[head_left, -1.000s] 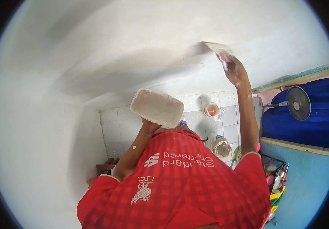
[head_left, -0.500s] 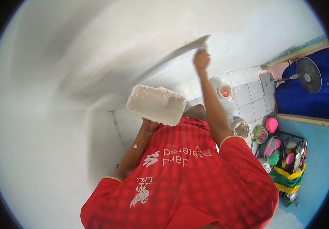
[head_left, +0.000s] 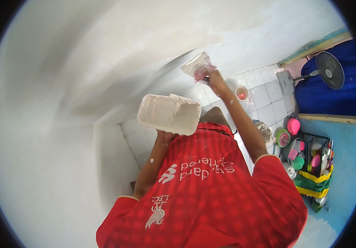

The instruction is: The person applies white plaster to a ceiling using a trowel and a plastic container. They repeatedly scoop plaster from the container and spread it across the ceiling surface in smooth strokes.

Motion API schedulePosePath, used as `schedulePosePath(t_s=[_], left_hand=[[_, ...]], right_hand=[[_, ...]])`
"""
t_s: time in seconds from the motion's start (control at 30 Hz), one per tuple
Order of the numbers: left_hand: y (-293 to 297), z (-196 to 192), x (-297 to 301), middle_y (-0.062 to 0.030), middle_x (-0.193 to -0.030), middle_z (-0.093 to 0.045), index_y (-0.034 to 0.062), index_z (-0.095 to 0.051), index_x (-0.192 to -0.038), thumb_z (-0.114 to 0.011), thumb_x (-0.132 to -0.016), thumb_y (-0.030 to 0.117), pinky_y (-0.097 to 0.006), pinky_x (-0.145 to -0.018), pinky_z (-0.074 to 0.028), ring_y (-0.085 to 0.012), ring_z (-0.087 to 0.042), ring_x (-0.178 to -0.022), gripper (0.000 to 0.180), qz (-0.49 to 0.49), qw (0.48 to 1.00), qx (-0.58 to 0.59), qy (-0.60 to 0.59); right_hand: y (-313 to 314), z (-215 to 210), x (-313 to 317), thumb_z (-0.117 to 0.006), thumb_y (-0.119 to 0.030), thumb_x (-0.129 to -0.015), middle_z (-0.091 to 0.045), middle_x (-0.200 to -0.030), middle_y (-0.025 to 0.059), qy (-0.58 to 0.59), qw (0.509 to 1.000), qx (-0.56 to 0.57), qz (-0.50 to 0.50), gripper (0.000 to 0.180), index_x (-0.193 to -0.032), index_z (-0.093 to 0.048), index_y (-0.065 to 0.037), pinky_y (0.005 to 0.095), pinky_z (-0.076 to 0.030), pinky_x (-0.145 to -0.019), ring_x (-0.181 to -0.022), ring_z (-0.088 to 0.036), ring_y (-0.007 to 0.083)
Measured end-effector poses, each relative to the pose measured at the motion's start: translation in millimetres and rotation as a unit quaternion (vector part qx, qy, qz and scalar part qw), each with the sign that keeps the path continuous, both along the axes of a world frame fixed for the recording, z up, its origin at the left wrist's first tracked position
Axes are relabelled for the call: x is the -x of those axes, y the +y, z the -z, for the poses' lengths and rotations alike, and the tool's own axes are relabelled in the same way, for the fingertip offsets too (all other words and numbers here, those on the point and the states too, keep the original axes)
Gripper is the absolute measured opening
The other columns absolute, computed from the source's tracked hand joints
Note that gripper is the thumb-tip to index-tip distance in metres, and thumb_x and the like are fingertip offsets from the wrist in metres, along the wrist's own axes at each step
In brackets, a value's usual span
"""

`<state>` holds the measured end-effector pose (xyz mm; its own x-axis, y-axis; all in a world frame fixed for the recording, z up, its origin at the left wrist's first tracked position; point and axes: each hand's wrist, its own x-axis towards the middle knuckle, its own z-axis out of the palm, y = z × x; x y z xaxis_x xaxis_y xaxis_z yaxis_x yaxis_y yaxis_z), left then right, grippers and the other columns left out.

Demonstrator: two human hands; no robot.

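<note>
From my remote post, I took the tray (head_left: 161, 126) as the clock's centre. It rested on the left hand (head_left: 167, 135), at its six o'clock. The scraper (head_left: 197, 66) was at one o'clock, before the wall (head_left: 244, 45), with the right hand (head_left: 216, 81) at the scraper's four o'clock. On the floor (head_left: 265, 115), a bucket (head_left: 236, 92) stood toward half past two; farther out along that line I had the fan (head_left: 329, 71), a curtain (head_left: 327, 101) behind it. At three o'clock lay a bag (head_left: 263, 130), bowls (head_left: 283, 138) beyond it, and a rack (head_left: 316, 136) of kitchenware (head_left: 316, 160) toward half past three.
</note>
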<state>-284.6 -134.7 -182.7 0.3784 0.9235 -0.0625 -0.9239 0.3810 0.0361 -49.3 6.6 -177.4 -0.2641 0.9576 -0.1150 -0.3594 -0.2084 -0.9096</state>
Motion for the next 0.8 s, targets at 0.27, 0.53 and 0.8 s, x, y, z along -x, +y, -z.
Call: schedulePosePath(t_s=[0.27, 0.53, 0.8], left_hand=[[-15.0, 10.7, -21.4, -0.0084, -0.13, -0.049, 0.0153, -0.042, -0.132, -0.032, -0.089, 0.065, -0.048, -0.101, -0.038, -0.028, -0.047, -0.119, 0.066, 0.033, 0.999, 0.007, -0.009], [-16.9, 15.0, -8.0, -0.0087, -0.13, -0.049, 0.0151, -0.042, -0.132, -0.032, -0.089, 0.064, -0.049, -0.101, -0.038, -0.0284, -0.047, -0.12, 0.066, 0.022, 1.0, 0.006, -0.01], [-19.2, 23.2, 8.4, -0.009, -0.13, -0.049, 0.0149, -0.042, -0.132, -0.033, -0.089, 0.064, -0.049, -0.101, -0.038, -0.0287, -0.047, -0.12, 0.066, 0.0, 1.0, 0.0, -0.031]], right_hand=[[84.5, -75.1, -89.9, -0.044, -0.005, -0.089, -0.061, -0.104, 0.0154, 0.132, 0.989, 0.053, 0.029, 0.025, -0.106, -0.053, 0.01, 0.0259, -0.05, -0.091, -0.096, -0.062, 0.0196], [56.3, -206.8, -108.6, -0.049, -0.003, -0.09, -0.065, -0.099, 0.0103, -0.693, 0.604, -0.38, 0.104, 0.02, -0.107, -0.058, -0.001, 0.0276, -0.047, -0.09, -0.091, -0.062, 0.021], [38.2, -25.7, -190.8, -0.049, -0.016, -0.089, -0.066, -0.082, 0.0131, -0.547, 0.761, -0.219, 0.271, 0.022, -0.1, -0.06, -0.001, 0.0374, -0.052, -0.076, -0.078, -0.066, 0.0263]])
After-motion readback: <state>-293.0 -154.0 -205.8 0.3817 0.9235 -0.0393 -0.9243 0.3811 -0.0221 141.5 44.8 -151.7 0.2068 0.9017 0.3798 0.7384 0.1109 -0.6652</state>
